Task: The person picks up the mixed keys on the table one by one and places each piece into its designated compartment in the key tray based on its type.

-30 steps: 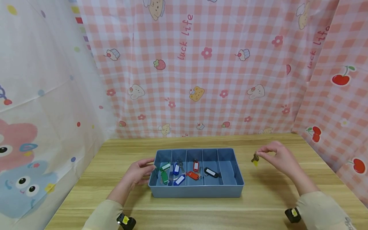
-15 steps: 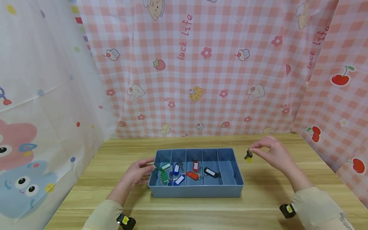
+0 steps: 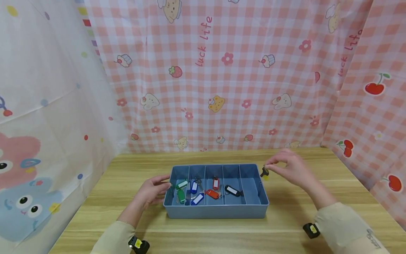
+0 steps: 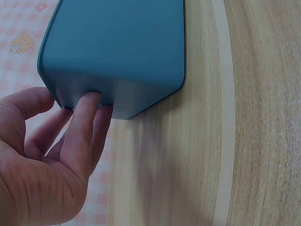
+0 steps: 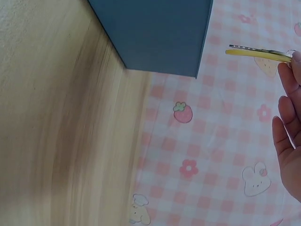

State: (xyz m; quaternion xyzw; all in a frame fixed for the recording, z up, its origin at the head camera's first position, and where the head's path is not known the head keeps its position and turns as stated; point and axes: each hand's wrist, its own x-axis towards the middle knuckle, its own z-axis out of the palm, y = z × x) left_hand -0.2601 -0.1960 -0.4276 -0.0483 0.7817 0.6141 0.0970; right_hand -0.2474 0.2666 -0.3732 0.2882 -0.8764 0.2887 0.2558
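A blue-grey compartment box (image 3: 217, 212) stands on the table. My left hand (image 3: 154, 190) is at its left end; in the left wrist view its fairly straight fingers (image 4: 81, 129) touch the end wall, the thumb by the rim. Just right of the box's right rim, my right hand (image 3: 291, 168) pinches a key with a yellow key tag (image 3: 265, 177), which hangs from the fingertips. In the right wrist view the yellow tag (image 5: 256, 54) lies alongside the key, apart from the box.
Inside the box lie green key tags (image 3: 181, 195), blue key tags (image 3: 198, 198), red key tags (image 3: 213, 193) and a black key tag (image 3: 233, 190), in separate compartments. Dividers and raised walls surround them. A checked cloth (image 3: 190, 88) hangs behind the wooden table (image 3: 133, 162).
My right hand has moved left with the key and yellow tag, from over the table to close beside the box's right rim. The left hand and box have stayed put.
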